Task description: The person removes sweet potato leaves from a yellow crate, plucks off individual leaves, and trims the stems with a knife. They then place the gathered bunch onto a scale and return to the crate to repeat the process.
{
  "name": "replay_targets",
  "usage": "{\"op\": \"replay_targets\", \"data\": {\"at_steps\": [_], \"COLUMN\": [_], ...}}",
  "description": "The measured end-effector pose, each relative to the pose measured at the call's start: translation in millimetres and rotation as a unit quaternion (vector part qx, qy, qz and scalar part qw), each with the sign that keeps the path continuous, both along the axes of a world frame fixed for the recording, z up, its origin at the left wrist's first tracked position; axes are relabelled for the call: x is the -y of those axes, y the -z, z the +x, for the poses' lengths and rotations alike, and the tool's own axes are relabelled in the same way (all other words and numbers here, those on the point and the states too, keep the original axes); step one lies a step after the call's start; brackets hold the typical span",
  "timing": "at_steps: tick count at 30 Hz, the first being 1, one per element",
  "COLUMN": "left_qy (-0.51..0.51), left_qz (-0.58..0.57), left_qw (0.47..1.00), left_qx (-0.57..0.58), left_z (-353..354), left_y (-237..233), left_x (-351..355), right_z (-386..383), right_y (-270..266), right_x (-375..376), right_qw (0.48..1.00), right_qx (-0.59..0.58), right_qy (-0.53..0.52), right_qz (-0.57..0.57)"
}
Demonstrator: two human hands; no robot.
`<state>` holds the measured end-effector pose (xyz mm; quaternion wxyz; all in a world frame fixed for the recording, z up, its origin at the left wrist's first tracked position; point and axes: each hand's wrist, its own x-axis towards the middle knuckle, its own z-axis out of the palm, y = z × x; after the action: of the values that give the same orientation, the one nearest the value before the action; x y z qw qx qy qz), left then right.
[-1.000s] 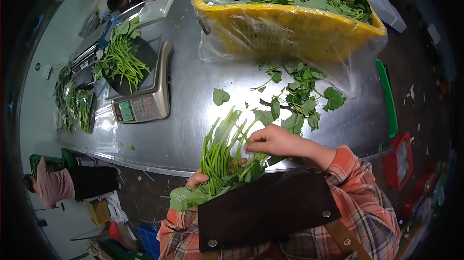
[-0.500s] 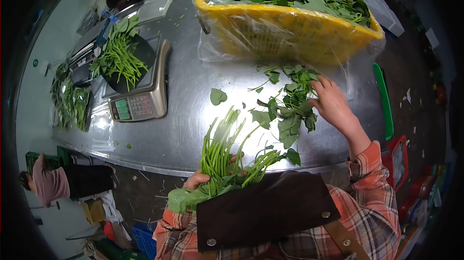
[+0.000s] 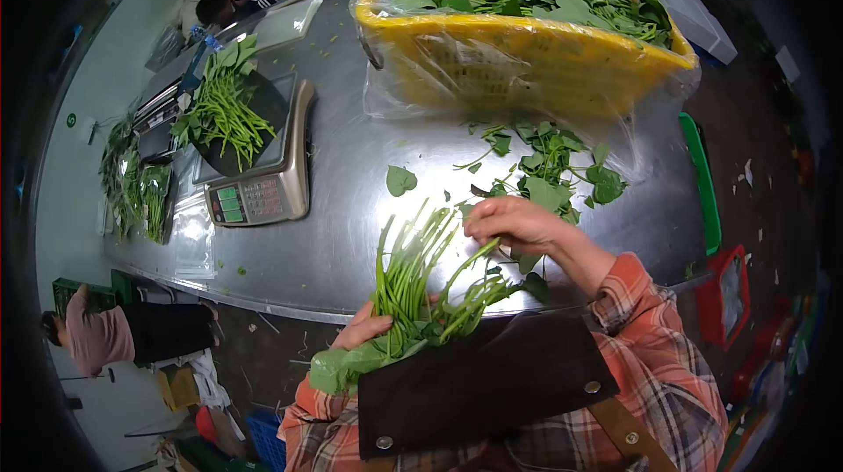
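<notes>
While scale (image 3: pixel 259 195) digits blur unreadably | left hand (image 3: pixel 367 329), half hidden by leaves, grip closed round stem bundle (image 3: pixel 413 283) | right hand (image 3: pixel 514 224) grip pinches one of its stems above tabletop (image 3: pixel 351 235).

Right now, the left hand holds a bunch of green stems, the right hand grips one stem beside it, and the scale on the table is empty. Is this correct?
Not quite: the scale is not empty. The head view shows a dark tray of greens lying on it. The rest holds: the left hand holds the bunch and the right hand grips a stem.
</notes>
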<state>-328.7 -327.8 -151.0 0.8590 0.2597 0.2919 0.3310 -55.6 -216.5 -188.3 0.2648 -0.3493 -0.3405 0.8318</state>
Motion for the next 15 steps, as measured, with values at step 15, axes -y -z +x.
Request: {"op": "replay_targets", "data": {"at_steps": [15], "left_qy": [0.084], "left_qz": [-0.042], "left_qw": [0.982], "left_qx": [-0.166], "left_z": [-7], "left_y": [-4], "left_x": [-3], "right_z": [-48], "right_y": [-43], "right_x": [10], "right_qw": [0.544], "right_qx": [0.254], "right_qy": [-0.004], "right_qz": [0.800]}}
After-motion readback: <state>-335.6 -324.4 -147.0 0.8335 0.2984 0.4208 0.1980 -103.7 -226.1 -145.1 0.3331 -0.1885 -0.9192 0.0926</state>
